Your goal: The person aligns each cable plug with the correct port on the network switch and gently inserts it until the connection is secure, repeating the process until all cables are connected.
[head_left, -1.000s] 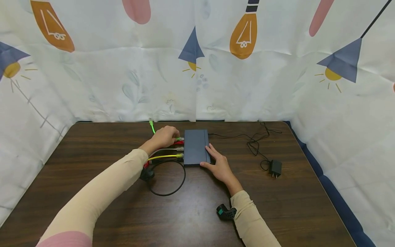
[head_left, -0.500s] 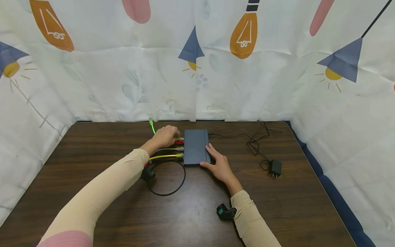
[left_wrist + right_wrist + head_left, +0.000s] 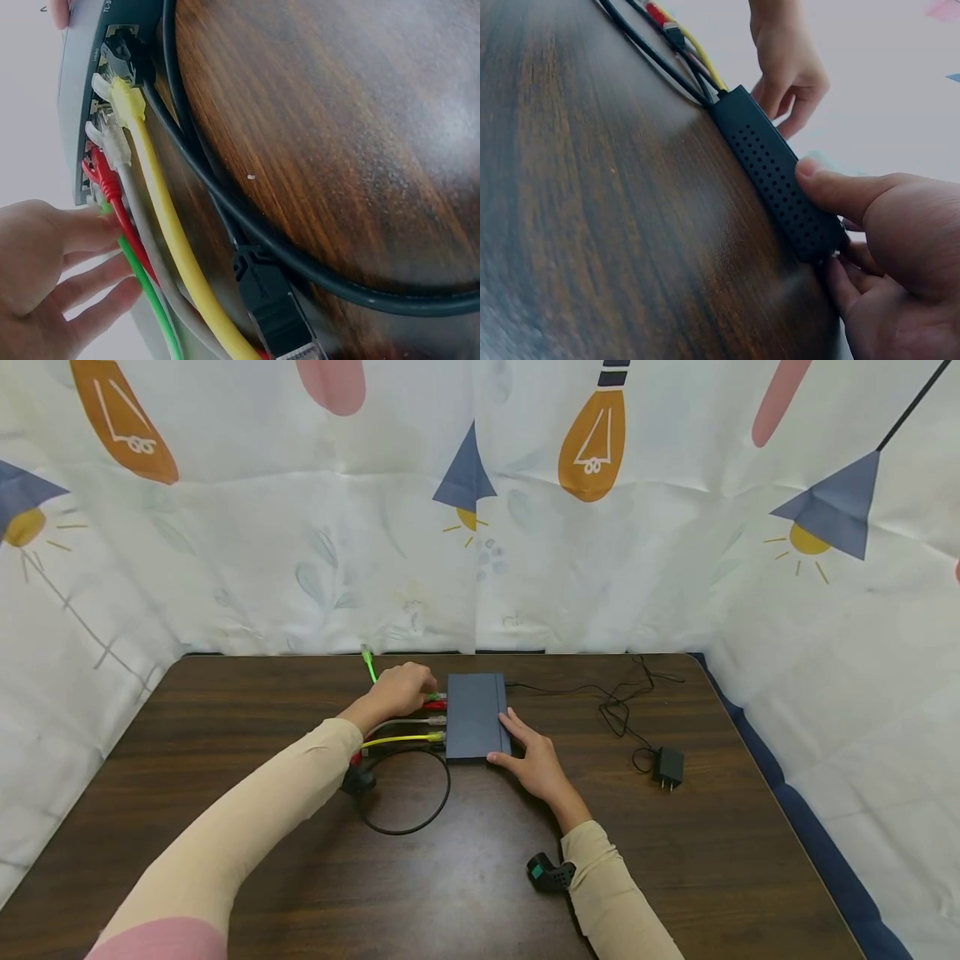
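A dark grey network switch (image 3: pixel 477 717) lies flat on the table, with several network cables plugged into its left side. My left hand (image 3: pixel 402 689) is at the far end of that row. In the left wrist view, its thumb and fingers pinch the green network cable (image 3: pixel 140 270) at its plug by the last port. Beside it run the red cable (image 3: pixel 112 191), the grey cable (image 3: pixel 118 154), the yellow cable (image 3: pixel 161 195) and the black cable (image 3: pixel 169 124). My right hand (image 3: pixel 536 760) grips the switch's near right corner, thumb on the near edge and fingers along the right side.
A thin black power cord (image 3: pixel 617 703) runs from the switch's right side to a black power adapter (image 3: pixel 668 767) on the right. The black cable's loop lies in front. A loose green plug (image 3: pixel 367 656) sticks up at the table's back edge, near a printed curtain (image 3: pixel 300 568).
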The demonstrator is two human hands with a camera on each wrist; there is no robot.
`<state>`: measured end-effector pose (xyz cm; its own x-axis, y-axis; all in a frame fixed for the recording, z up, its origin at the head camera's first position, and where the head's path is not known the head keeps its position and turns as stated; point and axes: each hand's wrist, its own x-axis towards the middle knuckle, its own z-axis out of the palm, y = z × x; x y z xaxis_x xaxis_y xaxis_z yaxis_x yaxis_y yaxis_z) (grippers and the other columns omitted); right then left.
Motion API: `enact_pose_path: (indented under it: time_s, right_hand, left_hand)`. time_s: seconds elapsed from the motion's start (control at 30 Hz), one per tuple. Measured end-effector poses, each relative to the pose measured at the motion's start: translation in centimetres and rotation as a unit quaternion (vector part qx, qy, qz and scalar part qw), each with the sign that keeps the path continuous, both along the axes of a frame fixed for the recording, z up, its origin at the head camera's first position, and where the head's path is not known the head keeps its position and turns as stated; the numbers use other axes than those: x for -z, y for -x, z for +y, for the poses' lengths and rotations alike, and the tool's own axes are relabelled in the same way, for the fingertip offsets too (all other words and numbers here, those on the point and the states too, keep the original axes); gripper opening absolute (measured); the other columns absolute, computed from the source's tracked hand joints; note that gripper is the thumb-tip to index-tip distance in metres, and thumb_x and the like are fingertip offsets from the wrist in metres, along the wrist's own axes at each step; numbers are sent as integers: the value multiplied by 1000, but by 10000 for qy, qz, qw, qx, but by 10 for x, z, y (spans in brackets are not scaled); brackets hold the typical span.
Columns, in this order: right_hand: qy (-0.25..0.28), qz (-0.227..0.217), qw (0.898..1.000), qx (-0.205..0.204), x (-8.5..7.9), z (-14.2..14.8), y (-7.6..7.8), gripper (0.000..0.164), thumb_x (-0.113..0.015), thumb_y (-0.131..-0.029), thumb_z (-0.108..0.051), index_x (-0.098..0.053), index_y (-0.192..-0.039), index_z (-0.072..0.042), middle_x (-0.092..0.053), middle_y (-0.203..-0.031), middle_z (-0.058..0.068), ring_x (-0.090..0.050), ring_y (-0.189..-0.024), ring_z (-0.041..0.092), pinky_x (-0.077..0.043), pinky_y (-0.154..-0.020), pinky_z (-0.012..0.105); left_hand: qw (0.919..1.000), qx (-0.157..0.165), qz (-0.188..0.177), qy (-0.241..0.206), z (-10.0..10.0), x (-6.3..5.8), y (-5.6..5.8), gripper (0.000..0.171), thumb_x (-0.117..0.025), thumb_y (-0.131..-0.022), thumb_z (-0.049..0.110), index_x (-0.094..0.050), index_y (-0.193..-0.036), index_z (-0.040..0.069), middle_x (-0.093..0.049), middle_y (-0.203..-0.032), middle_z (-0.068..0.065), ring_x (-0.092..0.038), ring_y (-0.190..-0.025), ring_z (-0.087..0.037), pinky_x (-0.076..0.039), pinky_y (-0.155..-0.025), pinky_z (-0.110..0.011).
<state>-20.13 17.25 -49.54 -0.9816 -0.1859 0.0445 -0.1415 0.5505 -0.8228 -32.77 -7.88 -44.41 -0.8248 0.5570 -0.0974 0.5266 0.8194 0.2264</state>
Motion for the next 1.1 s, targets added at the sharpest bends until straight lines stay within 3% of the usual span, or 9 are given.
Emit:
enact_pose_path:
  time_s: [0.3,0.83,1.1]
  right_hand:
    - [6,-56,10000,9,1,2,1,74,-74,-84,-28,-40,-149,-17,-28,-159,4,-41,-138,27,-37,-111,48]
    - [33,-30,10000,-16,0,1,1,74,-74,-84,-28,-40,-148,-16,-28,-159,5,-39,-140,26,-36,-111,47]
    - [45,27,10000,-42,0,1,0,74,-74,-84,-28,-40,-148,-14,-28,-159,7,-39,-140,29,-36,-111,50]
  left_hand:
    - [9998,-147,-111,13,0,-2,2,28,-57,-92,4,-71,-116,10,-66,-121,-12,-66,-101,-31,-56,-75,-42]
    - [10000,-97,-19,5,3,-1,2,27,-57,-91,1,-73,-110,11,-67,-119,-12,-68,-93,-29,-53,-63,-35]
    - [10000,-61,-65,-38,3,-2,-1,27,-58,-91,1,-74,-111,10,-68,-120,-13,-68,-99,-31,-58,-75,-41]
